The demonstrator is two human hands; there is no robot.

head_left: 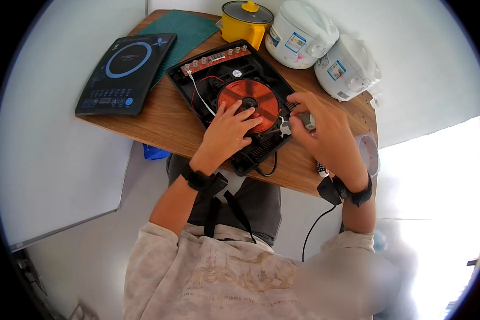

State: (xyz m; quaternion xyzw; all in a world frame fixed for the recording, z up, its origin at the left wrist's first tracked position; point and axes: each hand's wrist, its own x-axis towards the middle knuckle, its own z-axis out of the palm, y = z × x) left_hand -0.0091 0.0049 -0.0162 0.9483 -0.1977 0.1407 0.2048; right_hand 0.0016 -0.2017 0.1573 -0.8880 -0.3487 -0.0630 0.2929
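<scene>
An opened black appliance housing (242, 164) lies on the wooden table, showing a round copper coil (264, 96), a red circuit board (197, 65) with buttons, and white, red and black wires. My left hand (224, 130) rests on the coil with its fingers spread and nothing held. My right hand (328, 138) grips a grey-handled screwdriver (307, 121) at the housing's right side. Its shaft points left toward the lower right edge of the coil; I cannot make out whether the tip sits on a screw.
A black induction cooktop (125, 64) and a green mat (181, 29) are at the left. A yellow pot (237, 29) and two white rice cookers (298, 37) (346, 69) stand along the back. A clear plastic container (369, 154) sits at the wooden table's (160, 128) right edge.
</scene>
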